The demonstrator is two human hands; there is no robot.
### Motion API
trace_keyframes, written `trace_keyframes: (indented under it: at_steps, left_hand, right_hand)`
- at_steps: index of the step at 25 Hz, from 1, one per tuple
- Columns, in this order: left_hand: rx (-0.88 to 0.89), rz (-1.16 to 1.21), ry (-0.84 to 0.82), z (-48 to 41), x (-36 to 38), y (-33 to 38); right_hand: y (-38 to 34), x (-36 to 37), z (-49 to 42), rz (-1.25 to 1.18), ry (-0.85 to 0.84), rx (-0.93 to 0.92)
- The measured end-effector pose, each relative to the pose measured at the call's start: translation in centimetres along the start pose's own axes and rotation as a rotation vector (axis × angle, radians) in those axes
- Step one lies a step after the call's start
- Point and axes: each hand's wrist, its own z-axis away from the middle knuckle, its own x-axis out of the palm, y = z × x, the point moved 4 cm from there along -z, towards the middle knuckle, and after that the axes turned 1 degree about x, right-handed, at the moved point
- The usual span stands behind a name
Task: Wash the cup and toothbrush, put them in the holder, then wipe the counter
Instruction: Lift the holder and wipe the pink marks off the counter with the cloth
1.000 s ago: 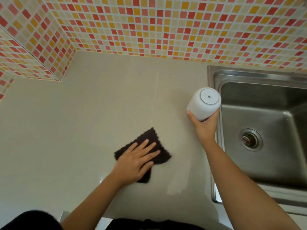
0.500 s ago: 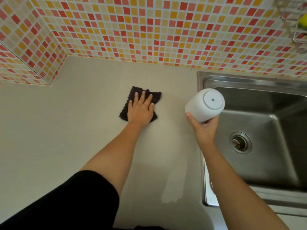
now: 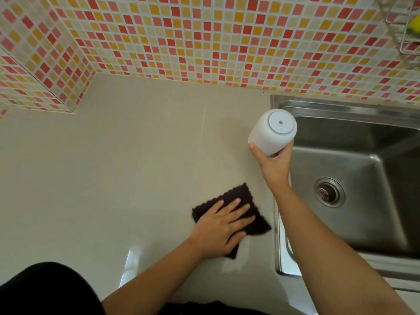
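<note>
Counter lies beige and bare on the left; nearer the middle the left hand presses flat, fingers spread, on a dark cloth just beside the sink. Rightward, the right hand grips a white cup, bottom up, above the sink's left rim.
</note>
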Motion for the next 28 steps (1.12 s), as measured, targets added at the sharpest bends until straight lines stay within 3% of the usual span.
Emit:
trace_keyframes:
  at_steps: [4, 8, 11, 18, 23, 28]
  left_hand:
    - [-0.052, -0.06, 0.069, 5.1, -1.1, -4.4]
    - [-0.39, -0.057, 0.112, 3.5, -2.5, -8.9]
    - [-0.635, 0.069, 0.115, 0.8, -3.4, -11.0]
    - [-0.853, 0.095, 0.061, -1.5, -4.1, -10.4]
    - [-0.738, 0.084, 0.054, -1.2, -3.6, -9.0]
    - [-0.228, -0.003, 0.049, 1.1, -0.9, -1.6]
  right_hand:
    - [0.5, 2.5, 0.9, 0.051, -0.058, 0.016]
    - [0.7, 4.2, 1.9, 0.065, -0.036, 0.04]
    - [1.3, 4.6, 2.2, 0.077, -0.015, 0.061]
    - [1.4, 4.9, 2.2, 0.143, -0.022, 0.093]
    - [2.4, 4.2, 2.2, 0.255, -0.127, 0.123]
    - [3.3, 2.1, 3.6, 0.212, -0.177, 0.263]
